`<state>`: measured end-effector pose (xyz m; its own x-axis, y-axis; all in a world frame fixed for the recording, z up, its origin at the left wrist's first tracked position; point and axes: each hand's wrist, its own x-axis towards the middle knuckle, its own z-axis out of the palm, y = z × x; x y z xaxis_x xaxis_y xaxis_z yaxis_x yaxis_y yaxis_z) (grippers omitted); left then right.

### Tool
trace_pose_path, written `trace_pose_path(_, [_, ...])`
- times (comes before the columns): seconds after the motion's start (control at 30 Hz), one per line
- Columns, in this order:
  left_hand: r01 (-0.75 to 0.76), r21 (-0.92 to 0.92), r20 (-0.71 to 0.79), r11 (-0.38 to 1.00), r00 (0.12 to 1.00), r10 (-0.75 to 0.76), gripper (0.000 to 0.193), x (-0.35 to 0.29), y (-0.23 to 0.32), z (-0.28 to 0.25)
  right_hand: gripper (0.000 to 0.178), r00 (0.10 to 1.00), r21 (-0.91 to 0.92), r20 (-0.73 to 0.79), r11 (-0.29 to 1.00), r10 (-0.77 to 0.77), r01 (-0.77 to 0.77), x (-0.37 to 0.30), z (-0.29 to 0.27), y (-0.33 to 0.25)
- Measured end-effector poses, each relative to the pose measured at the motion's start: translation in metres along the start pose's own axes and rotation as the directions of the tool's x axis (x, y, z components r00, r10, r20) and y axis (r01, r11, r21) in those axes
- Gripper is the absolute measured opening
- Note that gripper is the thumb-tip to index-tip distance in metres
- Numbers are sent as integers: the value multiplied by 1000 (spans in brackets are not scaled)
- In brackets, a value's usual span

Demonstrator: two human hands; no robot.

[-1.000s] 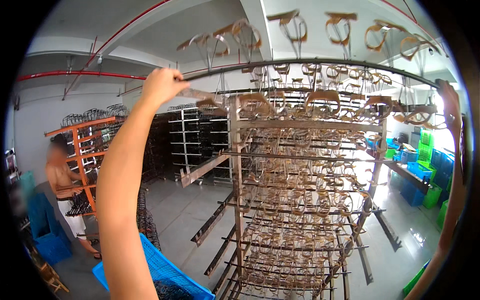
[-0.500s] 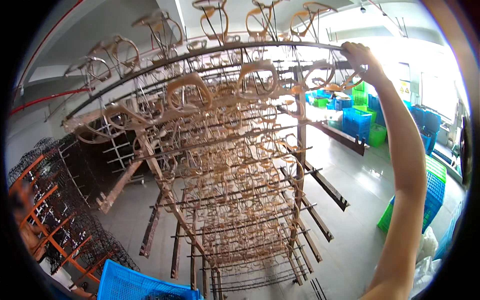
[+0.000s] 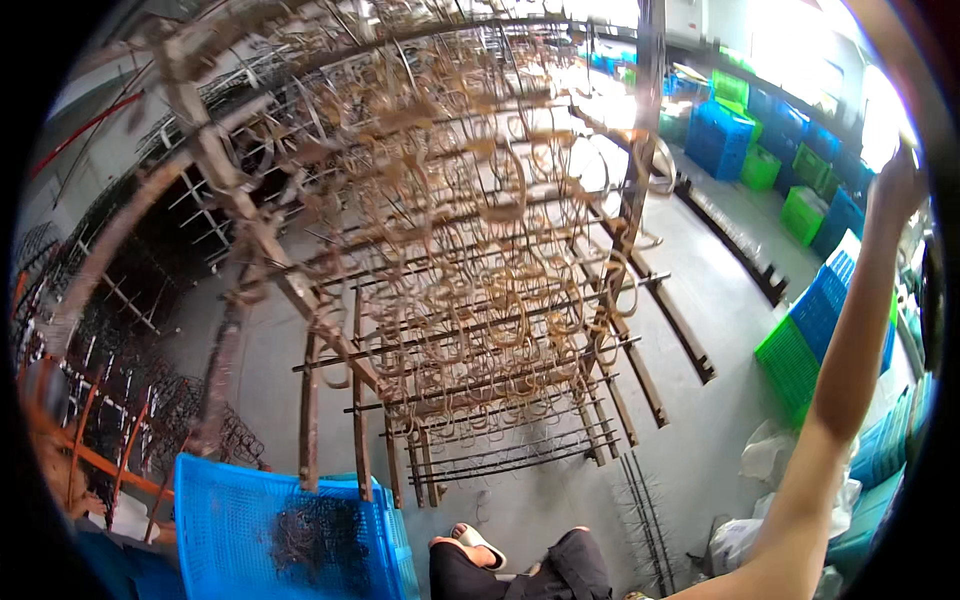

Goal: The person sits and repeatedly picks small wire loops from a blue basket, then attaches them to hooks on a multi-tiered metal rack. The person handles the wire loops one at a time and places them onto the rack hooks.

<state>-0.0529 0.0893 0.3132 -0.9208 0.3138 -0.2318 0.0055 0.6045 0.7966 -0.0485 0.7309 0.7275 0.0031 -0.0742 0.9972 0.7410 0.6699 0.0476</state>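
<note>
A tall rusty-brown metal rack (image 3: 640, 250) with many rows of rods fills the middle, and several brown wire rings (image 3: 500, 190) hang from them. My right arm rises along the right side, and my right hand (image 3: 893, 188) is up near the rim of the picture, away from the rack's post. The hand is blurred against bright light, so I cannot see whether it grips anything. My left hand is out of sight. My bent knee and a foot in a pale sandal (image 3: 478, 545) show at the bottom.
A blue plastic crate (image 3: 230, 520) holding dark wire parts stands at the lower left by the rack's feet. Green and blue crates (image 3: 800, 350) are stacked along the right. Orange racks of dark parts (image 3: 90, 450) stand at the left. White bags (image 3: 770, 460) lie on the grey floor.
My view has swung down and to the right; the rack now looks nearer and lower. My right hand has left the rack's top bar and sits farther right. The blue crate has come into view.
</note>
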Motion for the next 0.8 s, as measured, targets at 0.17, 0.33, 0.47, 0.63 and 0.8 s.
trace_pose_path(0.17, [112, 21, 107, 993, 988, -114, 35, 34, -122, 87, 27, 893, 172, -339, 913, -297, 369, -297, -146, -97])
trace_pose_path(0.33, [197, 46, 305, 979, 931, -202, 35, 48, -239, 172, 23, 965, 825, 218, 555, -145, -103, -535, -215, -179])
trace_pose_path(0.47, [163, 67, 447, 984, 877, -176, 36, 37, -286, 212, 21, 764, 629, 619, 699, -184, -340, -636, -253, -136])
trace_pose_path(0.63, [9, 74, 657, 997, 752, -56, 36, 36, -296, 258, 25, 321, 160, 945, 761, 66, -628, -744, -309, -36])
trace_pose_path(0.8, [-121, 110, 808, 987, 588, -18, 37, 13, -297, 305, 28, -133, -453, 871, 670, 472, -588, -874, -390, 88])
